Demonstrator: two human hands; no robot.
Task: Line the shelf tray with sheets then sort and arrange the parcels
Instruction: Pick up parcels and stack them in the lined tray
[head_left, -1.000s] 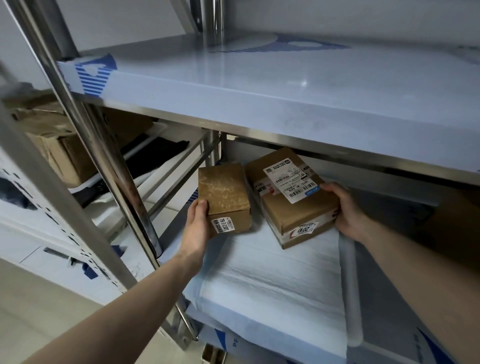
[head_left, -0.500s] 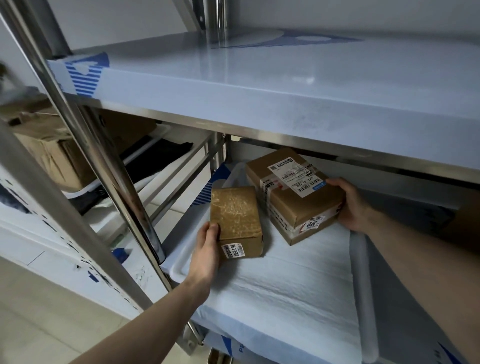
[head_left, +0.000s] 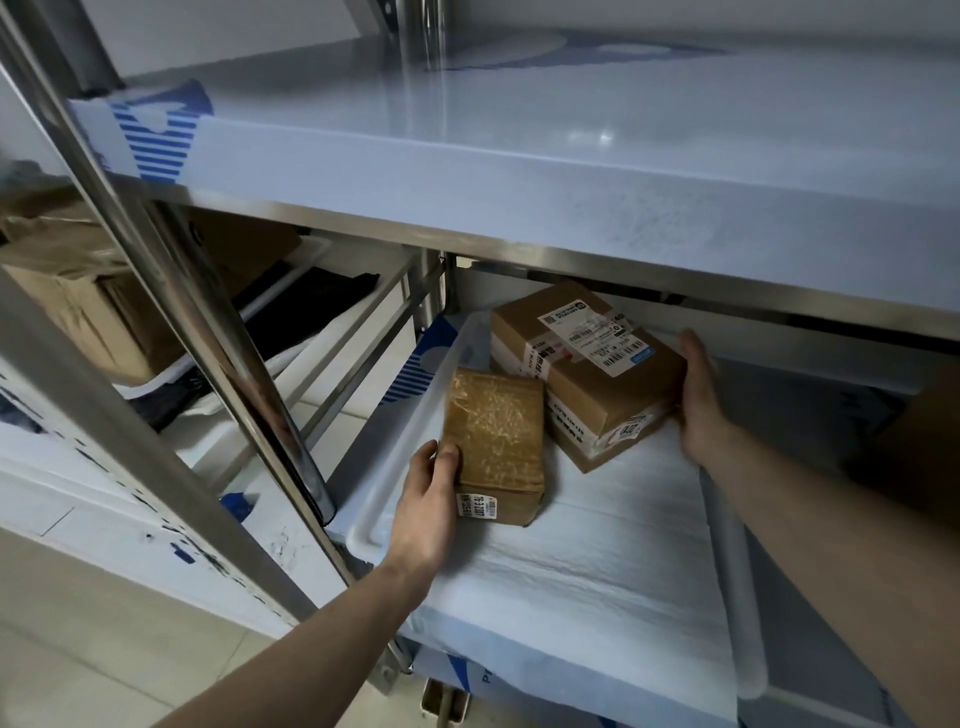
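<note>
The tray (head_left: 400, 447) sits on the lower shelf w/ a pale sheet (head_left: 597, 561) spread flat inside it. The sheet covers the tray floor, so the lining part looks done. 2 parcels are on the sheet, toward the back left of the tray.

The small box (head_left: 493, 431) is wrapped in shiny tape. It lies flat, w/ its long side running front to back. The left hand (head_left: 426, 499) grips its near left corner, thumb on top & fingers along the side. The box is right in front of that hand, just beside the tray's left rim.

The big box (head_left: 587, 374) has a white label on top. It lies turned at a slant, 1 corner pointing at the front. The right hand (head_left: 698, 395) rests on its right end w/ straight fingers pressing the side. I can't tell if the thumb hooks round it.

The 2 boxes touch, or nearly touch, at the small box's far right corner. The left hand is nearer the small box, the right hand nearer the big 1.

My guess for the next move: the big box needs a turn so its long side lines up w/ the small box. The right hand would push it round. There's room on the sheet to the front & right.
</note>
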